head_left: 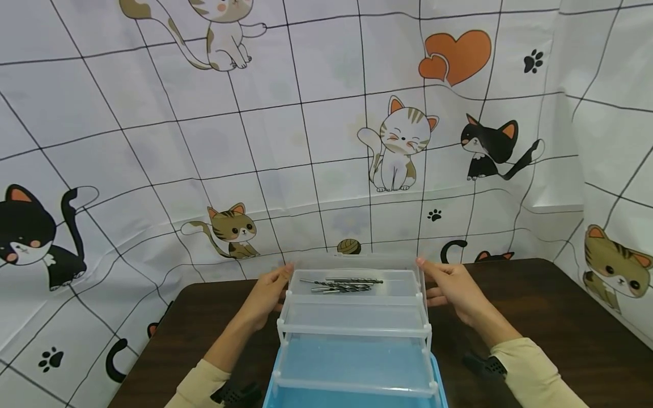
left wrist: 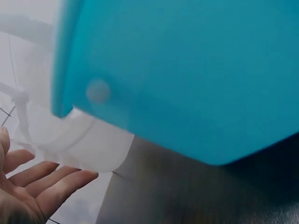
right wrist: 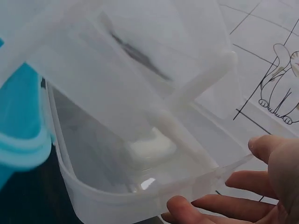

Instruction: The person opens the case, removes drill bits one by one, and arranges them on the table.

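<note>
I can read no text, label, brand or number anywhere: nothing legible on the tiered box (head_left: 357, 318), the drill bits (head_left: 352, 287) or the cat-print cloth (head_left: 326, 133) facing me.

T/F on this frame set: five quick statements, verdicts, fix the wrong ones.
1. The drill bits lie in the top tray, the one farthest from the person. True.
2. The left hand and right hand are both on the same side of the trays. False: they are at opposite sides.
3. The tabletop is white. False: it is dark brown.
4. The blue part sits nearer the person than the drill bits do. True.
5. The sleeves are black. False: they are pale yellow.
</note>
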Demonstrator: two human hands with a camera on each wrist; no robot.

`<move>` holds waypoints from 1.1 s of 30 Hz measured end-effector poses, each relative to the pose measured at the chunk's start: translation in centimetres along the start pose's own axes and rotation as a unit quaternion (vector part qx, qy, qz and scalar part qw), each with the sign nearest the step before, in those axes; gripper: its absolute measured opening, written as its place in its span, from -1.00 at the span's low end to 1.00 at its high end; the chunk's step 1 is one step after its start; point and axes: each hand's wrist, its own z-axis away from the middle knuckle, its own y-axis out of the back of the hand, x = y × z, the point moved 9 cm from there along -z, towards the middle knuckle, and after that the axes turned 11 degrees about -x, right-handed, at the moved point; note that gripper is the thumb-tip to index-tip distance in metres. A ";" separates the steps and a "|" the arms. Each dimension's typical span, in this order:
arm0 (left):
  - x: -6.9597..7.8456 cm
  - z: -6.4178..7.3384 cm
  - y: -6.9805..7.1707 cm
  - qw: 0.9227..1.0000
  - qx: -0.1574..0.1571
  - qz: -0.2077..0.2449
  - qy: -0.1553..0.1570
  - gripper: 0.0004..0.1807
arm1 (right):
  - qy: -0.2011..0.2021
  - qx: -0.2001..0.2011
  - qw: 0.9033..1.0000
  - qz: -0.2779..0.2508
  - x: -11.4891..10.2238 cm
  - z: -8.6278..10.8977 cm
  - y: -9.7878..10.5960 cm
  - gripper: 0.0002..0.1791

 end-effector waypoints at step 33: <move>-3.4 0.7 -1.3 0.992 -0.065 0.019 0.106 -0.31 | -0.067 -0.023 0.997 0.012 3.3 -0.1 -1.1 -0.41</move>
